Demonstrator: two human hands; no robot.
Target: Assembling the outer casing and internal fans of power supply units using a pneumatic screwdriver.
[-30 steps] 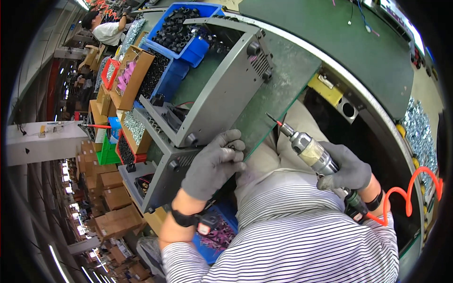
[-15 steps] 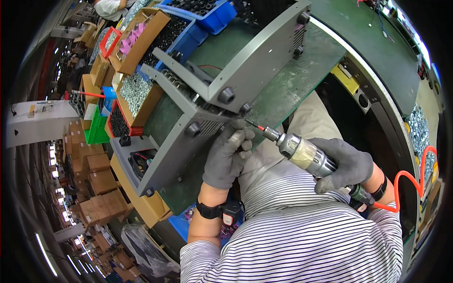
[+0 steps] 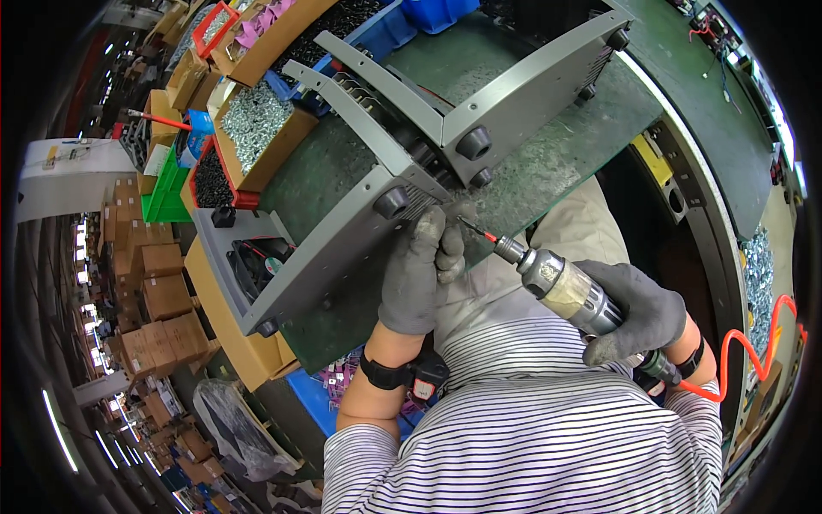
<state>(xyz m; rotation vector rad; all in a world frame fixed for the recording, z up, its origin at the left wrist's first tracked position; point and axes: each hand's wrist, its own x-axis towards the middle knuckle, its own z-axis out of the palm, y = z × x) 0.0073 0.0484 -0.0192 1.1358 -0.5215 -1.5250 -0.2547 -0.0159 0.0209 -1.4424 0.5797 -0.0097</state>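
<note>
My gloved left hand (image 3: 419,265) is closed with its fingertips together at the lower corner of a grey metal housing (image 3: 342,231) with black rubber feet; whatever it pinches is hidden. In my gloved right hand (image 3: 638,308) is a power screwdriver (image 3: 565,287), its bit pointing up-left and ending close beside the left fingertips. An orange-red coiled cord (image 3: 728,351) trails from its back end. A second grey metal housing (image 3: 522,107) stands just right of the first, their near corners almost meeting. Behind the left hand, vent slots show in the first one.
Both housings stand on a green work mat (image 3: 556,163). Beyond them are a carton of silver screws (image 3: 255,128), a red bin of black parts (image 3: 214,180) and blue bins (image 3: 377,38). A blue tray (image 3: 312,403) lies lower left. At right, a curved rail (image 3: 698,176) borders another green surface.
The view has shifted, so both housings and the bins sit higher and mostly further right. My left hand stays by the housing corner, and the screwdriver remains in my right hand, its tip still near the left fingers.
</note>
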